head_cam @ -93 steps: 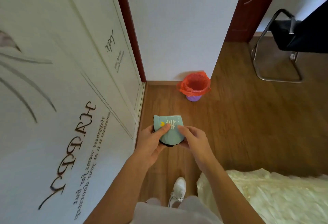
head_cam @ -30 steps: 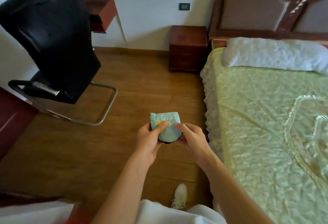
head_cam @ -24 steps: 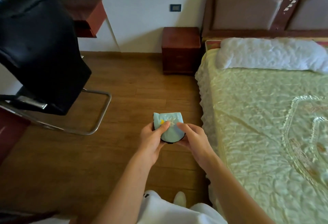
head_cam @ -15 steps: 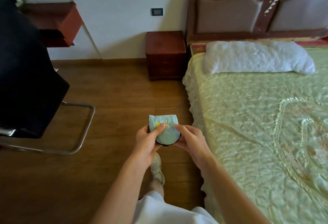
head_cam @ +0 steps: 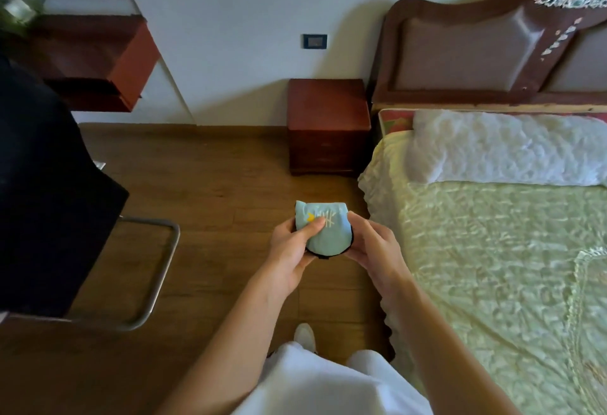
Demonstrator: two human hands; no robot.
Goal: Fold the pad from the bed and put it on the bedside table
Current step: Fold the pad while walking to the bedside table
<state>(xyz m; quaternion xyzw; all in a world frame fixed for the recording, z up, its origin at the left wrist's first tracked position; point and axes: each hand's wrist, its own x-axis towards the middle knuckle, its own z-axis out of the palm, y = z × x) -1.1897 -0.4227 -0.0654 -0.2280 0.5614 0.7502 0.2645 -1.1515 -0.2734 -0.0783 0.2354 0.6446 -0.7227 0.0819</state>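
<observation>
Above the brown wood floor, two bare hands hold one small folded pad in the air between them. It is light blue with a yellow and white mark on top and a dark edge underneath. The left hand curls around its left side, with the thumb pressed flat on top. The right hand cups its right side with bent fingers. Both hands are closed on the pad. One dark red bedside table stands by the wall, well apart from the pad, just beside one bed. One white pillow lies on the bed. One black chair stands on the left. One white shoe shows below the hands.
</observation>
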